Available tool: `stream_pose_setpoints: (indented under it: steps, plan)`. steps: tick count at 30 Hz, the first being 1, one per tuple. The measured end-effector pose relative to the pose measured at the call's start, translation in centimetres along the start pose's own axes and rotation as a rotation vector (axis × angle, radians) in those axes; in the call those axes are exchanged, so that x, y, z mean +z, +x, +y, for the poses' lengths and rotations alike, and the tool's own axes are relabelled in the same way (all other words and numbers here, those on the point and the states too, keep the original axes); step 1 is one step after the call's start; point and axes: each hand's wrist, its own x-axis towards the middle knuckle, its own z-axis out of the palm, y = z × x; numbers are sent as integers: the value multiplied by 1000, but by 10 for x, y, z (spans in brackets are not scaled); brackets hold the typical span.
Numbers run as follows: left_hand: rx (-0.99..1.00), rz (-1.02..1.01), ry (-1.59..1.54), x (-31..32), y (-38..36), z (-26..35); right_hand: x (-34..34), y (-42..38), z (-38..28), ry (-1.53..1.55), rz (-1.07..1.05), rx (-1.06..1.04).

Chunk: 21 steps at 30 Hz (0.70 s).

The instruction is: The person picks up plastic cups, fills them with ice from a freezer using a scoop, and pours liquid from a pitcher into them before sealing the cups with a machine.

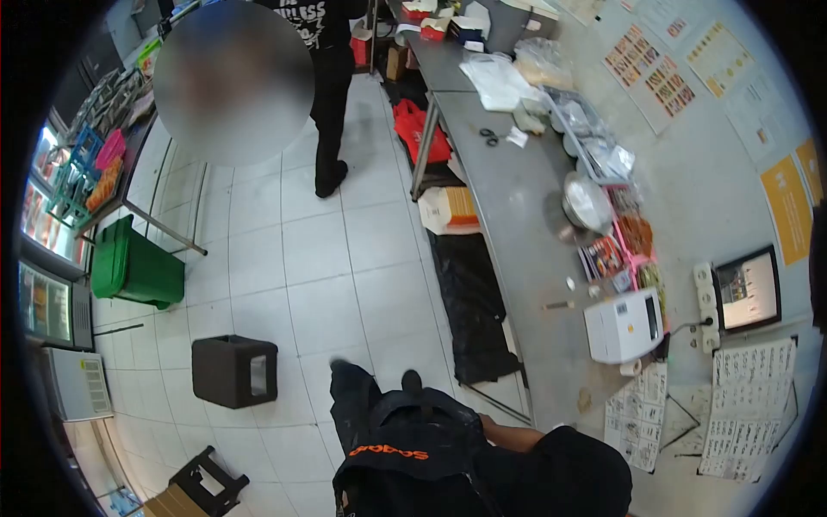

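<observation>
My right arm comes out of a black sleeve (573,470) at the bottom right. My right hand (491,426) shows only in part, beside the black cloth with orange lettering (392,451) at my front; its fingers are hidden, and I cannot make out anything held. It is close to the near left edge of the long metal table (525,258). My left hand is not in view. On the table are a white printer (622,327), a metal bowl (587,203), black scissors (489,137), and plastic bags (500,82).
Another person in dark clothes (332,103) stands at the top, face blurred. On the tiled floor are a dark stool (234,371), a green bin (138,265) and a second stool (211,482). Boxes and bags, one red (419,131), lie under the table. A screen (748,289) hangs at right.
</observation>
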Motion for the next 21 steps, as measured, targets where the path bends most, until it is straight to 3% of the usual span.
stream_pose_setpoints:
  steps: [6,13,17,19,21]
  plan:
    - [-28,-210,-139,-50,16,207,-103,103,-226,62,80,-30]
    - [-243,-588,-541,-78,-76,407,-304,180,-418,-174,23,-107]
    - [-71,-605,-699,-92,-33,480,-391,266,-557,-266,76,-165]
    - [29,-379,-884,-97,-18,508,-411,295,-634,-340,86,-207]
    - [-38,-301,-1109,-86,-15,514,-413,312,-717,-397,82,-262]
